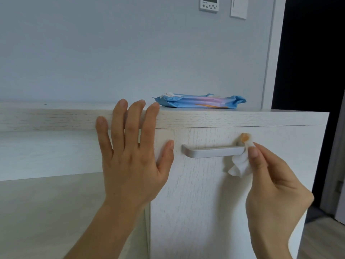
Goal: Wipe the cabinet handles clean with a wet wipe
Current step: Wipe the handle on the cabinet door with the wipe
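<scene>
A silver bar handle (pixel 212 151) runs across the front of a pale wood cabinet (pixel 196 193). My right hand (pixel 272 184) pinches a white wet wipe (pixel 240 163) against the handle's right end, which the wipe hides. An orange-brown smear (pixel 245 137) shows on the wipe's top fold. My left hand (pixel 130 150) lies flat with straight fingers on the cabinet's upper left corner, its fingertips over the top edge. A blue wet wipe pack (pixel 201 101) lies on the cabinet top behind the hands.
A lower pale shelf (pixel 46 146) adjoins the cabinet on the left. Behind is a plain wall with a thermostat (pixel 209 3) and a switch plate (pixel 239 7). A dark doorway (pixel 309 71) opens at the right, with wood floor (pixel 321 240) below.
</scene>
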